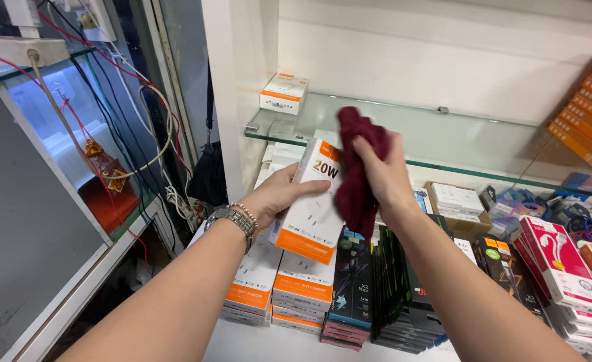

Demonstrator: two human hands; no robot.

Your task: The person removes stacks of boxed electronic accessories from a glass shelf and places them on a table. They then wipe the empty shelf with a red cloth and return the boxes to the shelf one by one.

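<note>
Head view looks down at two bare hands raised in front of a white shelving unit. The left hand [279, 194], with a metal link watch [232, 219] and a bead bracelet at its wrist, is closed around the left edge of a flat white cardboard box with an orange band at its bottom [311, 214]; the box is held tilted in the air, above the stock below. The right hand [384, 175] is clenched on a crumpled dark red cloth [358, 167], which hangs over the right side of the box and touches its face. The two hands are close together, with the box and cloth between them.

Beneath them, stacks of similar white and orange boxes [279, 285] lie on the white counter [256, 345], just beside a row of dark packages standing on edge [390, 288] and, further right, white and red packages [564, 268]. Above, a glass shelf [457, 144] carries a small white and orange box [283, 93] at its left end and a leaning pile of orange boxes [591, 121] at its right. Red and white cables [142, 121] hang at the left.
</note>
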